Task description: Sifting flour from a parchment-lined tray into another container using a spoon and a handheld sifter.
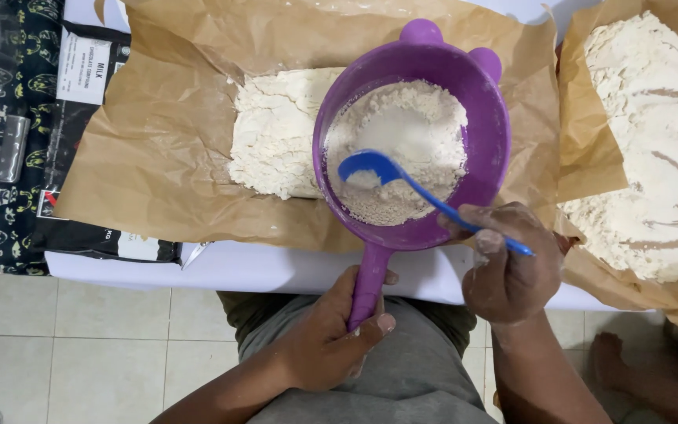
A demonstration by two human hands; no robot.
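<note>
Left hand is wrapped shut around the straight handle of the round purple plastic sieve, gripping it from below at the table's near edge, while the right hand pinches the handle end of the blue plastic spoon between thumb and fingers. Spoon bowl rests in the white flour heaped on the mesh, toward the sieve's near-left side. Sieve hangs over the sheet of brown baking paper, directly above the right edge of the pale flour pile already lying on it. For a clean result, the sieve should be held level and kept over the middle of the paper, and the spoon drawn in light circles across the mesh rather than pressed down, so lumps break without forcing grit through. Sieve bowl lies just ahead of the left hand and left of the right hand. A second flour-covered brown paper lies to the right; a black printed packet lies at left on the white table.
</note>
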